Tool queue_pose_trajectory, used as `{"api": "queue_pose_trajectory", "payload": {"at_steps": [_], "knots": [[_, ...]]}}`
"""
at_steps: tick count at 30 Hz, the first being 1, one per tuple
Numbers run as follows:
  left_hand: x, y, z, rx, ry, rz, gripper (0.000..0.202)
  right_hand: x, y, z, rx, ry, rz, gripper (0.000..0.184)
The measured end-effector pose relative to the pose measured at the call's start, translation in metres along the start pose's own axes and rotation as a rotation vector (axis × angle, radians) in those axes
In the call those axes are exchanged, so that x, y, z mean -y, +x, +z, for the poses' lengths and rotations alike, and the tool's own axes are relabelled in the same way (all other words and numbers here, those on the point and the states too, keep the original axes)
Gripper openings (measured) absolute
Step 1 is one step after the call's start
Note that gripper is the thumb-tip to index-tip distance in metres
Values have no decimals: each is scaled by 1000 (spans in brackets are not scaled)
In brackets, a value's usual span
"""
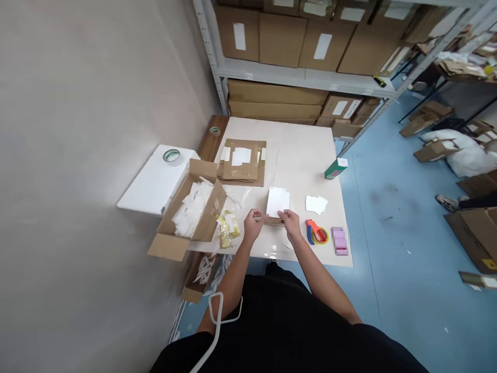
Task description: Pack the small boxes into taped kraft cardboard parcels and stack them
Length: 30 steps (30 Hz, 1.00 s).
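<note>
A white sheet, like a label or card (276,199), lies over a small cardboard box (275,220) near the table's front edge. My right hand (291,223) pinches the sheet's lower right corner, thumb on top. My left hand (253,226) is at the box's lower left side, its fingertips pressed together near the sheet's edge. What those fingertips hold is too small to make out. To the right are loose white cards (316,204) and an orange and blue tape dispenser (315,232).
Left stands an open carton (209,220) of white pieces, beside small yellow packets (225,233). Flattened cardboard (243,160) lies farther back. A green box (335,169) and a purple stack (339,241) are near the table's right edge. A loaded shelf (279,75) stands behind.
</note>
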<state>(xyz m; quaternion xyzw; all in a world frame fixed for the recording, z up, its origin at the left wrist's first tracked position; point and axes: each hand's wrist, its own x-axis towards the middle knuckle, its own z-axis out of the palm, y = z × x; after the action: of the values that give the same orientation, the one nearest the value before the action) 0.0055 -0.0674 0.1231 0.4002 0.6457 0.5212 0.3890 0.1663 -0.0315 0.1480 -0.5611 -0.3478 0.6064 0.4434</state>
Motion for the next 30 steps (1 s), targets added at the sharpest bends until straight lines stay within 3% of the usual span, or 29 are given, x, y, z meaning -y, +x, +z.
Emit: {"api": "queue_pose_trajectory", "payload": {"at_steps": [5, 14, 19, 24, 30], "knots": [[15, 20, 33, 80, -114, -115, 40, -18, 21, -21, -2, 1, 75, 40], [62, 19, 68, 0, 88, -216, 24, -69, 61, -51, -89, -383, 49, 25], [81, 20, 89, 20, 227, -256, 11, -92, 72, -64, -204, -485, 49, 47], [92, 22, 106, 23, 384, -334, 12, -106, 78, -71, -159, -631, 124, 34], [97, 23, 112, 23, 526, -407, 9, -110, 87, -73, -108, -768, 181, 27]]}}
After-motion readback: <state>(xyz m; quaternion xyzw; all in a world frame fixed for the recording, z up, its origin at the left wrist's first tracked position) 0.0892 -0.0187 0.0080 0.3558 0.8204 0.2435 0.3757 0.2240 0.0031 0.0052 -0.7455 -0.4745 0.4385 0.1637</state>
